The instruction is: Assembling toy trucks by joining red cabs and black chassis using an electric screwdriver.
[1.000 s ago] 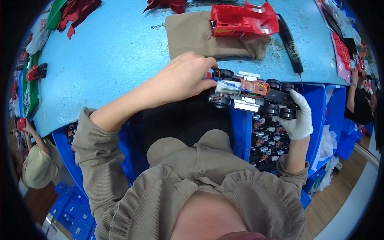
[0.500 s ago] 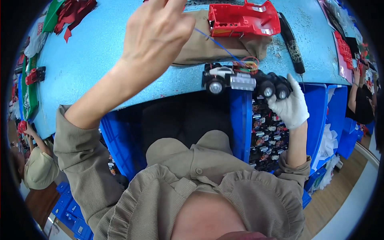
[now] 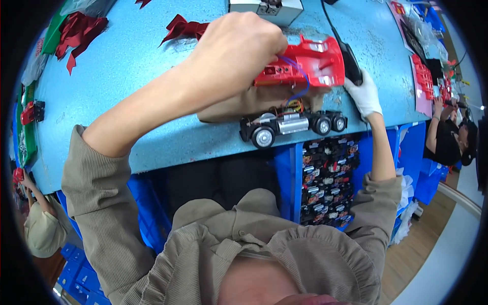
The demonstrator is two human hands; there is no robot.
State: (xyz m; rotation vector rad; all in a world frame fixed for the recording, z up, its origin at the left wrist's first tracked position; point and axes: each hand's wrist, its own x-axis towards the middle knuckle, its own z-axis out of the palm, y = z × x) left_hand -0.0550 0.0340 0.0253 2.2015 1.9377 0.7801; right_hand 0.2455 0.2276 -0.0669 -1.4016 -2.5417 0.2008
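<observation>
Truck chassis [image 3: 294, 123] now stands on its wheels near the front edge of the blue table [image 3: 127, 71], freed from the gloved right hand [image 3: 365, 95], which has moved to the black corded tool [image 3: 349, 57], though whether it grips it I cannot tell. Blue wire [image 3: 307, 84] now loops from the chassis into the red body shell [image 3: 328, 63], where the left hand [image 3: 244, 48] has come down with curled fingers, their hold hidden; chassis and shell, linked but apart, seem midway through wiring, not yet joined.
</observation>
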